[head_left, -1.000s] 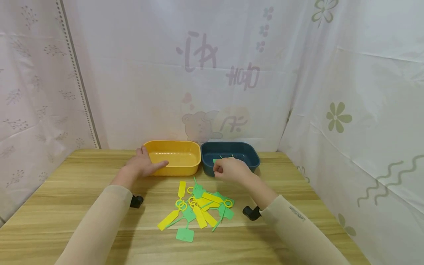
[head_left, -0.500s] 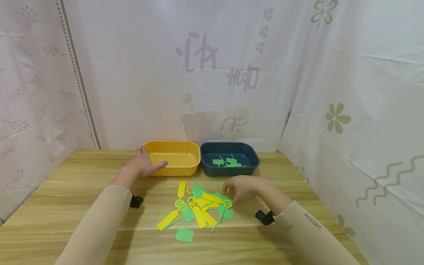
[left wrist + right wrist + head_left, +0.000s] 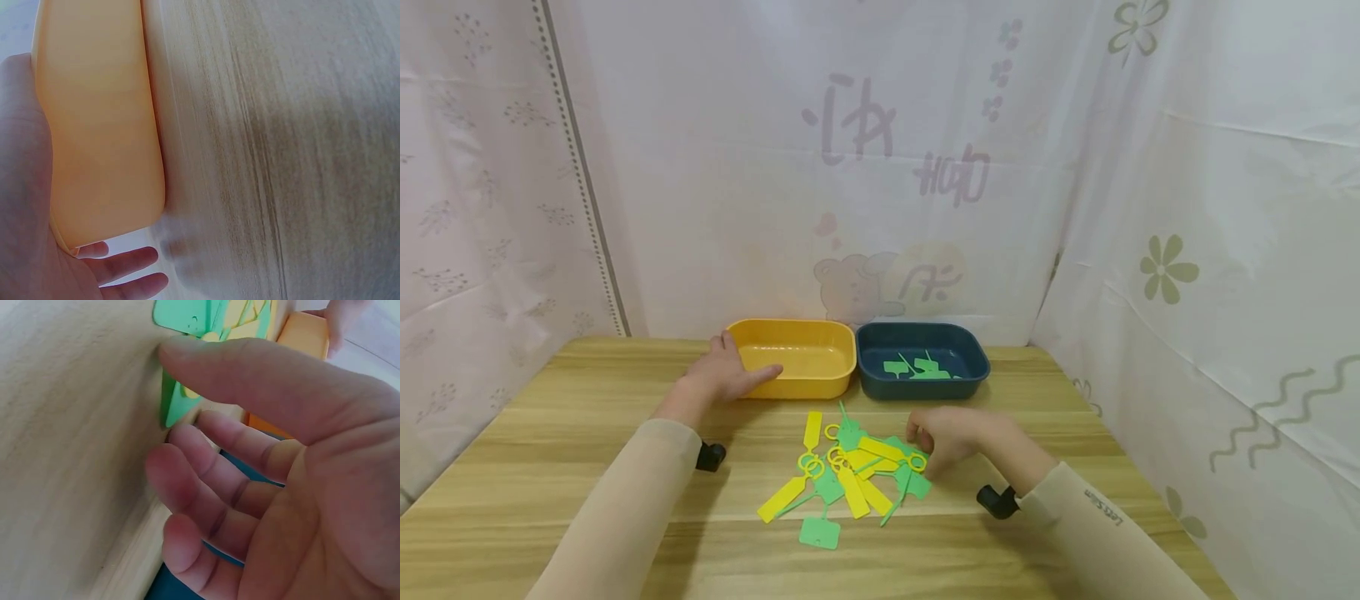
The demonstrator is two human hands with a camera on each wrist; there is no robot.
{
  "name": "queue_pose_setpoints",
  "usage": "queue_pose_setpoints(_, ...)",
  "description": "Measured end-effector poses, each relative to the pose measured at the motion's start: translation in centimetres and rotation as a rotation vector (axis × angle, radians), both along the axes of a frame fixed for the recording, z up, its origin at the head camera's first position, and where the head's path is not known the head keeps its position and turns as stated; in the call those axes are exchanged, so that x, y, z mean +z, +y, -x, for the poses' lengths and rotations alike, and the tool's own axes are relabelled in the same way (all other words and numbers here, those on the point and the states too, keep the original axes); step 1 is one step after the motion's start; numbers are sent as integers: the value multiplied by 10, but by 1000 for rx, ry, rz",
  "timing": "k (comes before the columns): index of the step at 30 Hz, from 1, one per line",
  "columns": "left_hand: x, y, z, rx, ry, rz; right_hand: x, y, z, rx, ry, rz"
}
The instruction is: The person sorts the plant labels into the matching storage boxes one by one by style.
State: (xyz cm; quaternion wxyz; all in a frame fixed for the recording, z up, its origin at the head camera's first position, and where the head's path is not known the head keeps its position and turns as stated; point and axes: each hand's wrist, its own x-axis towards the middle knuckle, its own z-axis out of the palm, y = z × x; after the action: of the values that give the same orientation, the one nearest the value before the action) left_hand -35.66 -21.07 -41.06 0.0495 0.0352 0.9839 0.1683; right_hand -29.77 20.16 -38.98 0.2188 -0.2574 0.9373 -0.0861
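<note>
At the left end of the yellow bin [image 3: 801,388], my left hand [image 3: 718,371] rests against the corner, thumb along the front and the other fingers loosely spread by the end wall. My right hand [image 3: 955,432] is at the right edge of a pile of plastic tags, its fingers bent and apart. In the right wrist view its thumb overlaps a green tag [image 3: 170,403] while the fingers stay below it. The pile mixes yellow tags with rings [image 3: 880,448] and green tags with thin stems [image 3: 819,532]. Several green tags [image 3: 928,373] lie in the dark blue bin.
The dark blue bin [image 3: 921,389] stands right beside the yellow one, both at the back of the wooden table [image 3: 587,417]. Patterned white curtains [image 3: 760,208] hang behind and at both sides. A black wrist mount [image 3: 997,502] sits under the right forearm.
My right hand has come from over the dark blue bin toward me, down to the right side of the tag pile, and its fingers have loosened. The left hand stays in place.
</note>
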Motion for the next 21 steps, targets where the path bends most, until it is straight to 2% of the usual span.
queue_pose_setpoints(7,3,2,-2,-8,5,19,-4,4,1,3,34,5)
queue_pose_setpoints(21,-3,0,3,-1,6,7,-3,5,0,16,44,14)
